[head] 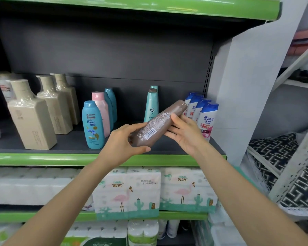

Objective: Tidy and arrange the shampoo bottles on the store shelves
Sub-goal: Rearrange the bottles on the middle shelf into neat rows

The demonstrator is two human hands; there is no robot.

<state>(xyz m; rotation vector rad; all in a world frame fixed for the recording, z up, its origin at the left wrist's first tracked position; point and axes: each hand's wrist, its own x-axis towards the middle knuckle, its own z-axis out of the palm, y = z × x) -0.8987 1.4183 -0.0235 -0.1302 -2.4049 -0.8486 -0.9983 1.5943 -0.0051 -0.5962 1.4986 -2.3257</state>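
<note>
I have a brown shampoo bottle (158,124) in both hands, tilted in the air in front of the dark shelf (73,142), its cap pointing up and to the right and its barcode label facing me. My left hand (122,142) wraps around the bottle's lower end, thumb underneath and fingers curled over the top. My right hand (183,133) grasps the bottle's upper half from the right, thumb lying across the label side and fingers behind.

On the shelf behind it stand a teal bottle with a brown cap (151,105), a row of white Head & Shoulders bottles (206,118) at the right end, a blue Rejoice bottle (92,125) with a pink bottle (100,112) just behind it, and beige square bottles (31,118) to the left. Tissue packs with a flamingo print (126,192) fill the shelf below.
</note>
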